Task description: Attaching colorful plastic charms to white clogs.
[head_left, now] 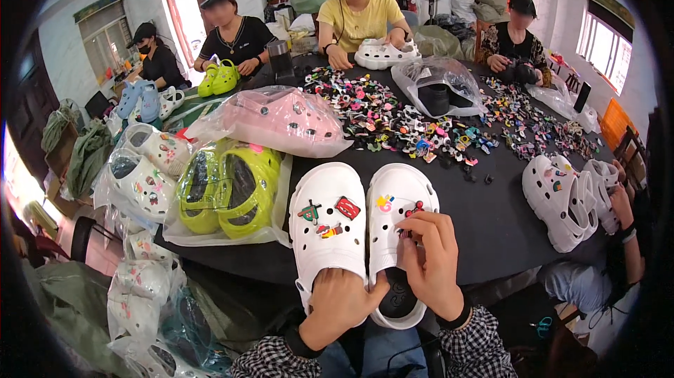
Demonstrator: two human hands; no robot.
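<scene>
Two white clogs stand side by side before me at the table's near edge, toes pointing away. My left hand (342, 304) reaches into the left clog (326, 244); its fingers are hidden inside, while the thumb lies over the adjoining side walls. Three shoe charms, green, red and multicoloured, sit on that clog's top. Over the right clog (393, 185) my right hand (434, 255) is closed, thumb and fingers at a small dark charm (405, 233). A yellow-and-pink charm (385, 202) and a red-and-black charm (415, 208) are on the same clog.
Loose charms (393, 114) cover the table's far middle. At left lie bagged lime-green clogs (228, 192), bagged pink clogs (274, 118) and bagged white clogs (144, 181). A co-worker's hand holds white clogs (562, 202) at right. Several people work across the table.
</scene>
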